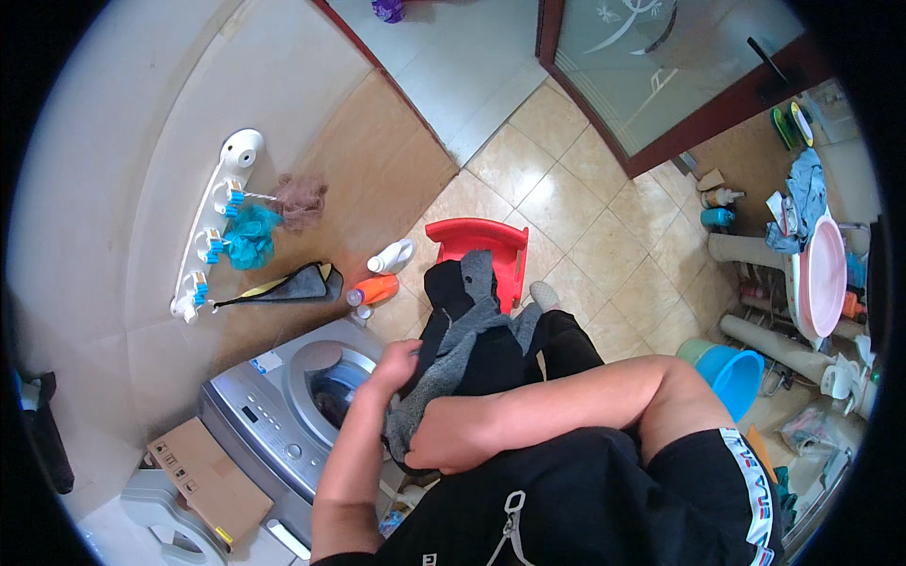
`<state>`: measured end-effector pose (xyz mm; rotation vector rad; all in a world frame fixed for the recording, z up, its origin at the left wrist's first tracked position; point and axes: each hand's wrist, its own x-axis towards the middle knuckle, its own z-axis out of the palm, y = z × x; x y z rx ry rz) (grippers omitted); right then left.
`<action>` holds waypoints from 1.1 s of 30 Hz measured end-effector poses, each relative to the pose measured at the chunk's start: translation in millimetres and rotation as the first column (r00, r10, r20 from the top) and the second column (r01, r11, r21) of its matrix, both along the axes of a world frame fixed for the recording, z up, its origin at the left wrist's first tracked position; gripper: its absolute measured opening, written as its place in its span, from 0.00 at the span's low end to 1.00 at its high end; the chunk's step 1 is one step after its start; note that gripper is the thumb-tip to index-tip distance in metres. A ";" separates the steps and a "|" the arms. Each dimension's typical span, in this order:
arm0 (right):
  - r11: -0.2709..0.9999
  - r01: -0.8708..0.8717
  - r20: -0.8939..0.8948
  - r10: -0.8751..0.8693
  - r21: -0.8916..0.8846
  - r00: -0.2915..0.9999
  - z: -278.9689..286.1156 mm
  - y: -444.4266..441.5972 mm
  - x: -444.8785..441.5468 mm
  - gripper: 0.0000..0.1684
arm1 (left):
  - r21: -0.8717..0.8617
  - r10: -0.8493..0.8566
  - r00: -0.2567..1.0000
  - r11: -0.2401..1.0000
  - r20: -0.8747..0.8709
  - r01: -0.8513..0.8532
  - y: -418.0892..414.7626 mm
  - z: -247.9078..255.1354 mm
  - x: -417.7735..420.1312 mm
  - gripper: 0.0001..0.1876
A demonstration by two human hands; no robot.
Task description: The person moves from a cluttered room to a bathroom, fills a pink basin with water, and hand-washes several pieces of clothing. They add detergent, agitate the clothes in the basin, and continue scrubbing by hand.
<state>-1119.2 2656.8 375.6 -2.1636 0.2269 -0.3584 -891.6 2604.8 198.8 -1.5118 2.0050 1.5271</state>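
Between my hands hangs a black and grey garment point(460, 339), its upper part lying over a red plastic stool or chair point(476, 229). My left hand point(396, 364), at the end of the arm on the picture's left, cannot be settled by side from the forearm alone, but it grips the garment's left edge. My right hand point(453, 435) is closed on the grey part of the garment nearer my body; its fingertips are partly hidden. Just left of the hands stands a silver front-loading washing machine point(269, 417), its round door point(333, 389) showing dark contents inside.
A white bottle point(391, 256) and an orange bottle point(374, 290) stand by the wall. A cardboard box point(210, 481) is beside the washer. At right are a blue basin point(736, 382), a pink basin point(826, 276) and pipes. A glass-panelled door point(637, 78) stands ajar ahead.
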 end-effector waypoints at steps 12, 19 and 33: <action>0.761 0.645 0.120 -0.648 0.066 0.752 1.6 -18.7 -12.9 0.16 | 0.178 0.372 0.839 0.928 -0.397 -0.327 24.0 231.7 24.4 0.48; 0.671 0.738 0.351 -0.677 -0.069 0.647 16.1 -33.9 16.4 0.13 | -0.134 0.169 0.986 0.977 0.011 -0.166 29.3 240.0 -13.9 0.20; 0.451 0.888 0.336 -0.826 -0.088 0.452 57.7 -66.4 -44.0 0.11 | -0.002 0.268 0.942 0.962 -0.201 -0.274 -8.1 227.7 30.0 0.15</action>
